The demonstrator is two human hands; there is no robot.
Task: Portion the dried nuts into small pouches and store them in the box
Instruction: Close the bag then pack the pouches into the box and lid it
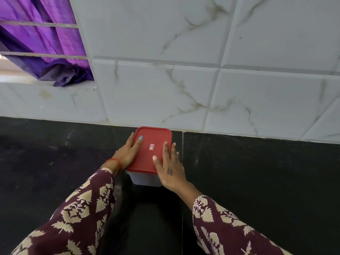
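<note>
A clear plastic box point(145, 179) with a red lid point(150, 150) stands on the black counter, pushed up against the tiled wall. The lid is on the box and carries a small sticker in its middle. My left hand point(129, 152) grips the box's left side, thumb lying on top of the lid. My right hand point(172, 167) holds the right side, with the thumb and a finger resting on the lid. The box's contents are hidden; no nuts or pouches are in view.
The black stone counter point(257, 181) stretches to both sides, with a seam just right of the box. A white marble-patterned tile wall point(202, 80) rises behind it. At the upper left a window with bars has a purple curtain point(46, 43).
</note>
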